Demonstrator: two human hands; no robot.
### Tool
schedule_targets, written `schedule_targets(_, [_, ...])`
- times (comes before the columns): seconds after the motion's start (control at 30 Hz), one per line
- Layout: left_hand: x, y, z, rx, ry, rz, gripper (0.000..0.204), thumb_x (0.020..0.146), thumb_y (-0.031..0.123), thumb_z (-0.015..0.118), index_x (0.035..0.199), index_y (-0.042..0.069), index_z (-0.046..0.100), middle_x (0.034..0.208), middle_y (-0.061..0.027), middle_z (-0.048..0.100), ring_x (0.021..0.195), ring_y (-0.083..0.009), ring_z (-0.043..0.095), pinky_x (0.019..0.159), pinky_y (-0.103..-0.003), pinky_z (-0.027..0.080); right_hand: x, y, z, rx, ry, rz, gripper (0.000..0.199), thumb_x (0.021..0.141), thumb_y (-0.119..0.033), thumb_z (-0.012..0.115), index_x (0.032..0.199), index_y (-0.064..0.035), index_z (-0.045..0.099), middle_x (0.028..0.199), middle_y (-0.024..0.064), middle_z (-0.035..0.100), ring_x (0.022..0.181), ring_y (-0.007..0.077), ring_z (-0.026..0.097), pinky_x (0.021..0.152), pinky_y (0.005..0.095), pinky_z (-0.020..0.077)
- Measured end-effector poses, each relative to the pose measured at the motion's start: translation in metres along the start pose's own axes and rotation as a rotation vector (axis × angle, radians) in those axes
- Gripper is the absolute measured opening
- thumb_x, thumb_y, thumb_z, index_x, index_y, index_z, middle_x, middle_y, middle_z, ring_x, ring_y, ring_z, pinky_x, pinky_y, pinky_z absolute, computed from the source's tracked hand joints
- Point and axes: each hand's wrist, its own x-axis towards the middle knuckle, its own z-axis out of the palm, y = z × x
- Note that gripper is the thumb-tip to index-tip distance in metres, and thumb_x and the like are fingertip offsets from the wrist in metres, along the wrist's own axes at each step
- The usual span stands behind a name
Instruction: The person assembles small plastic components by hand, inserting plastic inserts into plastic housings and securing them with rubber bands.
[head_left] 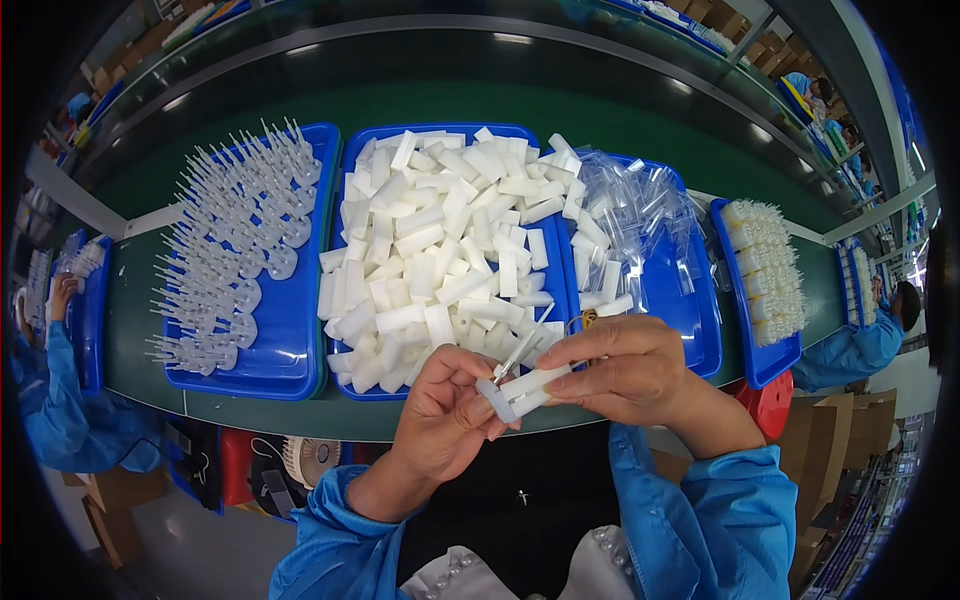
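Note:
My left hand is closed round the round base of a white pronged plastic part, held just in front of the middle tray. Thin prongs rise from that base toward the upper right. Between the fingers of my right hand is a white block, its lower end at the base, beside the prongs. How far it is seated I cannot tell. Behind both hands, loose white blocks are heaped in the middle blue tray. Similar pronged parts stand in rows in the left blue tray.
Transparent plastic sleeves lie in a right-hand blue tray. Beyond it, a narrow tray holds packed white pieces. A red stool is near my right elbow. Other people in blue sleeves work at both sides.

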Motion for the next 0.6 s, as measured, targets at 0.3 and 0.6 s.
schedule_targets(0.3, [-0.001, 0.004, -0.006, 0.088, -0.054, 0.037, 0.02, 0.085, 0.001, 0.057, 0.103, 0.004, 0.047, 0.099, -0.0142, 0.054, 0.073, -0.0165, 0.055, 0.058, -0.025, 0.042, 0.004, 0.002, -0.001, 0.3, -0.026, 0.321, 0.025, 0.066, -0.008, 0.077, 0.089, -0.0037, 0.068, 0.088, 0.0097, 0.067, 0.079, 0.02, 0.066, 0.066, 0.0269, 0.0518])
schedule_targets(0.6, [-0.009, 0.006, -0.009, 0.159, 0.027, 0.062, 0.021, 0.083, 0.003, 0.06, 0.096, 0.005, 0.043, 0.092, -0.0125, 0.054, 0.074, -0.0246, 0.06, 0.058, -0.03, 0.049, 0.02, -0.005, 0.003, 0.196, -0.135, 0.147, 0.023, 0.064, -0.01, 0.079, 0.084, -0.0051, 0.069, 0.085, 0.0078, 0.067, 0.073, 0.0204, 0.064, 0.064, 0.0284, 0.0494])
